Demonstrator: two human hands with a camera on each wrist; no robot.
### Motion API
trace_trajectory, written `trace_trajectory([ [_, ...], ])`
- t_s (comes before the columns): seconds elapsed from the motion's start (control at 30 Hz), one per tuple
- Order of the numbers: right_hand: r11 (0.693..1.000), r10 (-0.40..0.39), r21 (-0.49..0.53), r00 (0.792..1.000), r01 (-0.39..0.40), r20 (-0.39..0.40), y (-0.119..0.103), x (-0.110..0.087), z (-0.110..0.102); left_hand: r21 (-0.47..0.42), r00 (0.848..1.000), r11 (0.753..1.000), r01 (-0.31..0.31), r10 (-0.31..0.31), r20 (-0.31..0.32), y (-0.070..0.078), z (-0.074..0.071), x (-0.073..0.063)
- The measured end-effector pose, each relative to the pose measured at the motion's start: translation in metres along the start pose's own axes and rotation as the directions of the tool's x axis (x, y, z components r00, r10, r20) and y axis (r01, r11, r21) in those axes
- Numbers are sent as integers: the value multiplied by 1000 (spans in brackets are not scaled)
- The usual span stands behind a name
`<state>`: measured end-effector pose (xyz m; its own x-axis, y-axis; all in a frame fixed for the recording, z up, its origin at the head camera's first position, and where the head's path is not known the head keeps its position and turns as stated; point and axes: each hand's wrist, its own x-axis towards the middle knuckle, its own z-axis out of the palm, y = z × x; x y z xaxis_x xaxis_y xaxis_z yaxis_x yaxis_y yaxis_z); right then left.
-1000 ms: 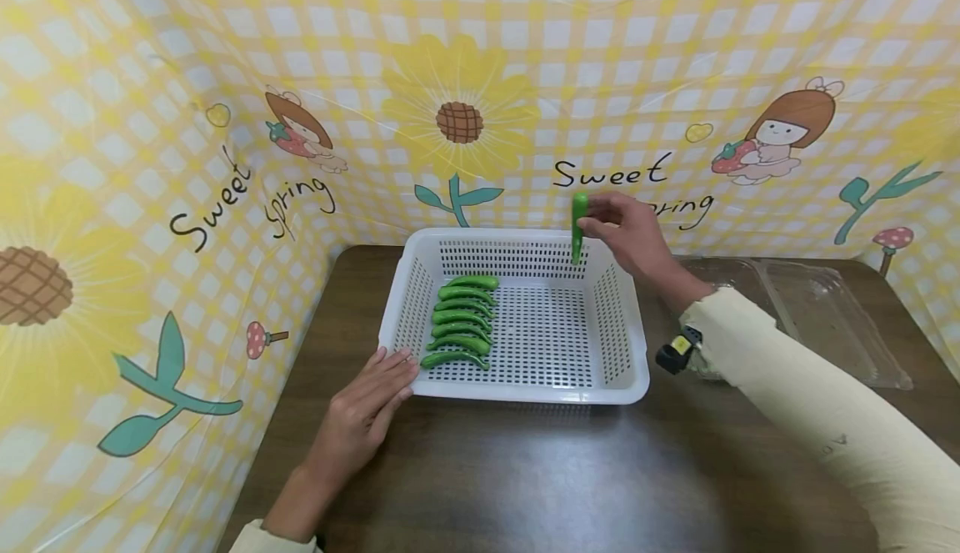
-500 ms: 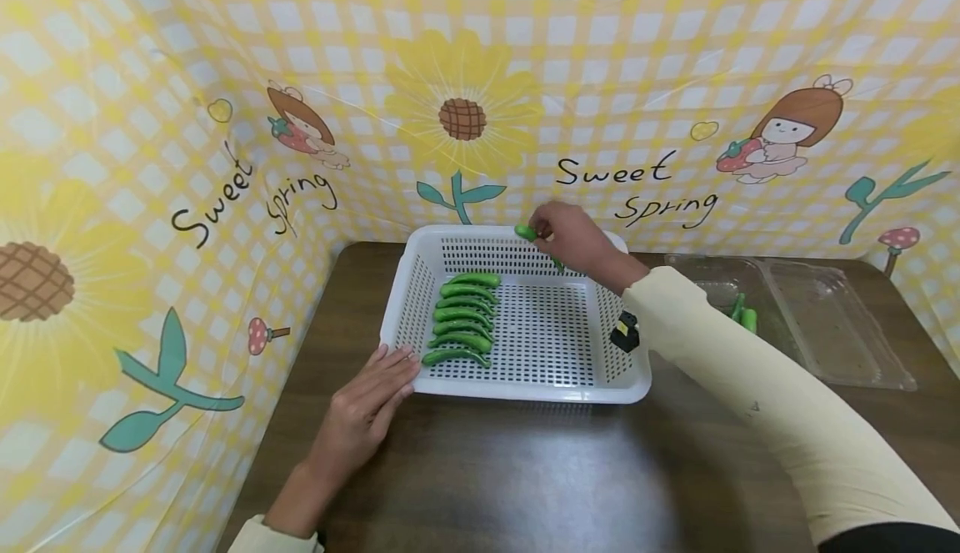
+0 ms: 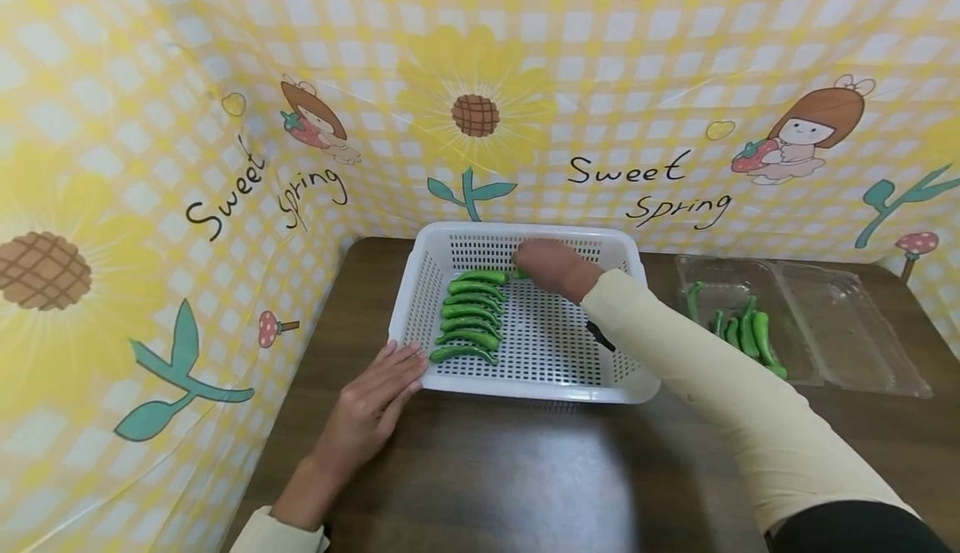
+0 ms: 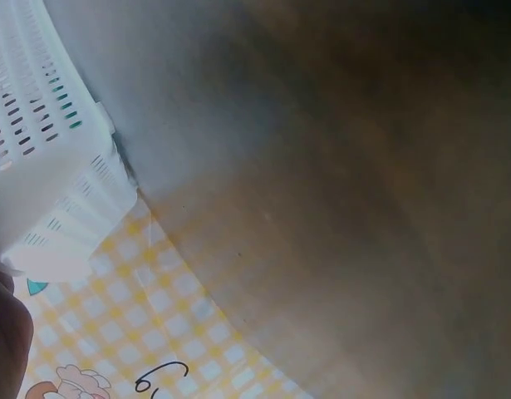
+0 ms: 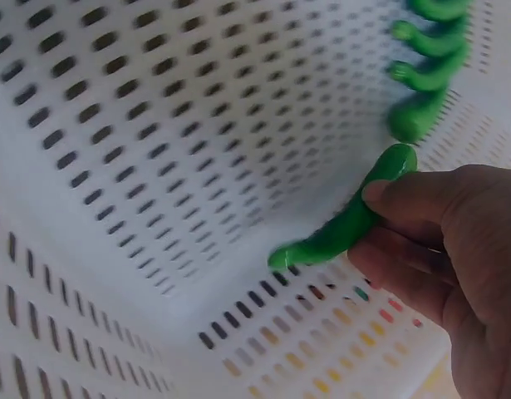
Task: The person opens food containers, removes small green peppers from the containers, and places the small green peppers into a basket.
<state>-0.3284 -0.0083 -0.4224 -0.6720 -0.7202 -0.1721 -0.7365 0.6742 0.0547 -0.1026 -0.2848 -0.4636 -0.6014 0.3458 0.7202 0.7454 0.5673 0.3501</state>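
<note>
Between thumb and fingers, my right hand [image 5: 454, 241] pinches a green chili pepper [image 5: 346, 220] inside the white plastic basket [image 5: 172, 166], near its back wall. From the head view, the right hand [image 3: 555, 266] mostly hides that pepper. A column of several green peppers [image 3: 468, 311] lies side by side along the basket's left part, just left of the held one. My left hand [image 3: 382, 394] rests with extended fingers on the basket's front left corner. Only a dark edge of the left hand [image 4: 7, 332] shows in the left wrist view.
To the right of the basket, an open clear plastic container [image 3: 802, 319] holds several more green peppers [image 3: 750, 332]. A brown wooden table [image 3: 510, 470] lies beneath. Yellow checked cloth [image 3: 600, 52] hangs behind and at the left.
My right hand has carried the pepper leftward and down into the basket, toward the column's back end. The peppers in the clear container have come into view. The left hand stays on the corner.
</note>
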Motion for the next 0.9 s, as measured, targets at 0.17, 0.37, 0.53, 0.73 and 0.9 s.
trace_trajectory([
  [0.17,995,5,96,999,-2,-34,-4,0,11,14,1000,1000,10,-10,10,1,0,1],
  [0.37,1000,4,-14,999,-4,-55,-11,1,14,16,1000,1000,13,-13,10,1,1,1],
  [0.53,997,27,-74,999,-30,-44,-11,-1,13,20,1000,1000,16,-17,9,1,1,0],
  [0.73,992,109,-53,988,-115,-110,7,-24,-9,22,1000,1000,20,-20,16,1,2,0],
  [0.9,987,150,-15,958,-159,-246,37,-67,-35,19,1000,1000,6,-6,2,1,2,0],
])
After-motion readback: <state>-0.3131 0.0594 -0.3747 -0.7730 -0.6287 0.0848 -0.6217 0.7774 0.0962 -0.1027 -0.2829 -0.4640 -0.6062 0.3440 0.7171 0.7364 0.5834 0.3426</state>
